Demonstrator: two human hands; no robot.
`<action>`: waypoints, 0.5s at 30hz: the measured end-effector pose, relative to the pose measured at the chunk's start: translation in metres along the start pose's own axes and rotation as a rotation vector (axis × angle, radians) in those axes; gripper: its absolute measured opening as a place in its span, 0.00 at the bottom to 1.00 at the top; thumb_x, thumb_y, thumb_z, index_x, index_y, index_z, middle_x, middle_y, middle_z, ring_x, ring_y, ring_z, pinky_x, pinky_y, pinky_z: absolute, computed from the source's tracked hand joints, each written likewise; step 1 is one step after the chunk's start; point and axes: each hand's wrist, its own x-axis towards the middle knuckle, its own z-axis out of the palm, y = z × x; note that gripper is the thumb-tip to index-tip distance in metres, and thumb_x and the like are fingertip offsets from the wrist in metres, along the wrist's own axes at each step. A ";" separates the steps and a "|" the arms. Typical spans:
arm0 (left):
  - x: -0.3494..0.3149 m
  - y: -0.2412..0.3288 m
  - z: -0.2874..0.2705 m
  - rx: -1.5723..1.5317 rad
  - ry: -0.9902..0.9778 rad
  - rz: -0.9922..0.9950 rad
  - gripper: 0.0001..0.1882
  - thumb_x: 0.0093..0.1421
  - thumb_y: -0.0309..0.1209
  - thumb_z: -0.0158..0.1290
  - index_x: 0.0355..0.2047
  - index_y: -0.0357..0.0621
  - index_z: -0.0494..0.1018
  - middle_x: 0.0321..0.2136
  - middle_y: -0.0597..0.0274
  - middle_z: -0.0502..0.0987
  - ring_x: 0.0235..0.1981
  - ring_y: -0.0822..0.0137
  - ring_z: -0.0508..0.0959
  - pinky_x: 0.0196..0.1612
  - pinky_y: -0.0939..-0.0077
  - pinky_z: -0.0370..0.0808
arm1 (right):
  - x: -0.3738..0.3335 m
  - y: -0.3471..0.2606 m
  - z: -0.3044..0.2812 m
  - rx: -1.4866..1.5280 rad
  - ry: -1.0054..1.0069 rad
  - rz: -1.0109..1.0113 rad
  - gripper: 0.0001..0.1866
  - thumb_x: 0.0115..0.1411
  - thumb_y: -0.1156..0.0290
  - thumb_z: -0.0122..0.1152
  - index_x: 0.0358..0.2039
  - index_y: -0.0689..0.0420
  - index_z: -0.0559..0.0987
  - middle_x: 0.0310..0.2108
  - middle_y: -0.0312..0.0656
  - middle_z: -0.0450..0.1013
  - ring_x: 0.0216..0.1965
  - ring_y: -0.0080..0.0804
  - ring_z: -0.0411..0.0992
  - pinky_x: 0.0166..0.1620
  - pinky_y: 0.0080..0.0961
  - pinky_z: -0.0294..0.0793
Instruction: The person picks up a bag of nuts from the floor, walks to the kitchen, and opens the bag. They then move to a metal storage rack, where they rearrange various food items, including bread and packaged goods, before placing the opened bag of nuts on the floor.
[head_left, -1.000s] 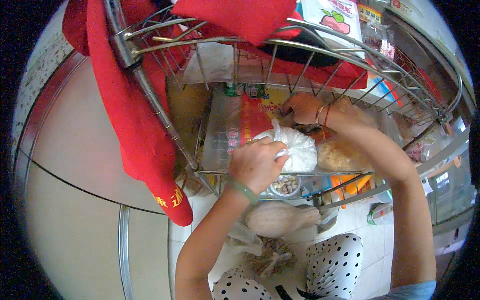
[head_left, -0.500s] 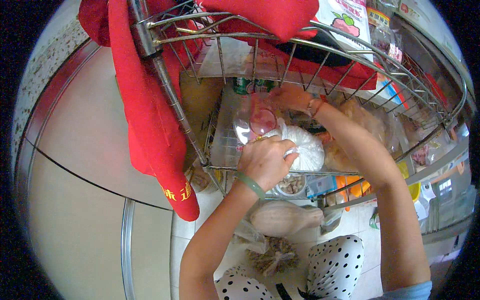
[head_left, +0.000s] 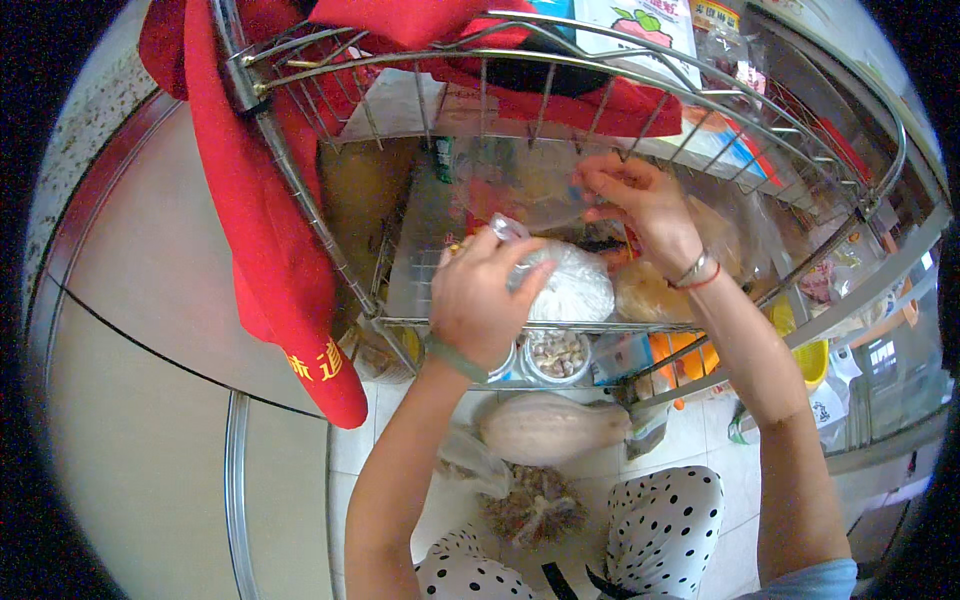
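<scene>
One white bag [head_left: 574,287], likely soft and weighty, suits holding near its gathered neck [head_left: 508,228], where the left hand [head_left: 482,295] grips; whether the curled right hand [head_left: 642,203] holds anything, I cannot tell.

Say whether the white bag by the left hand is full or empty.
Not empty: the white bag bulges roundly; how full, I cannot tell.
</scene>
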 end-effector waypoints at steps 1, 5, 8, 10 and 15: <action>0.000 -0.003 -0.002 -0.160 0.013 -0.092 0.10 0.57 0.37 0.57 0.35 0.45 0.79 0.31 0.57 0.77 0.32 0.58 0.77 0.36 0.68 0.72 | -0.011 0.000 0.000 -0.174 0.041 -0.107 0.13 0.61 0.68 0.58 0.44 0.59 0.79 0.41 0.37 0.77 0.42 0.23 0.73 0.43 0.25 0.75; 0.006 -0.008 -0.025 -0.889 0.011 -0.495 0.15 0.66 0.36 0.46 0.40 0.39 0.78 0.36 0.62 0.79 0.37 0.71 0.76 0.47 0.77 0.69 | -0.051 -0.001 -0.003 -0.678 0.098 -0.703 0.12 0.54 0.79 0.59 0.39 0.59 0.81 0.42 0.44 0.77 0.47 0.38 0.75 0.50 0.30 0.73; 0.004 0.004 -0.040 -1.053 -0.076 -0.679 0.16 0.66 0.35 0.44 0.40 0.38 0.78 0.37 0.61 0.79 0.41 0.71 0.75 0.49 0.77 0.68 | -0.079 0.000 -0.006 -0.876 0.032 -0.888 0.17 0.49 0.82 0.59 0.42 0.56 0.80 0.47 0.46 0.75 0.53 0.45 0.71 0.53 0.35 0.71; -0.007 0.018 -0.044 -0.835 -0.099 -0.599 0.14 0.66 0.34 0.46 0.39 0.37 0.78 0.39 0.61 0.79 0.44 0.70 0.75 0.51 0.76 0.68 | -0.097 0.003 -0.009 -0.899 -0.014 -0.924 0.20 0.47 0.84 0.58 0.43 0.54 0.80 0.51 0.47 0.72 0.56 0.48 0.68 0.55 0.37 0.69; -0.033 0.039 -0.034 -0.600 -0.006 -0.487 0.06 0.59 0.25 0.54 0.35 0.38 0.80 0.46 0.60 0.74 0.50 0.68 0.71 0.50 0.77 0.66 | -0.139 0.004 -0.016 -0.830 0.049 -0.781 0.23 0.46 0.88 0.51 0.44 0.57 0.79 0.59 0.54 0.64 0.61 0.53 0.62 0.60 0.41 0.62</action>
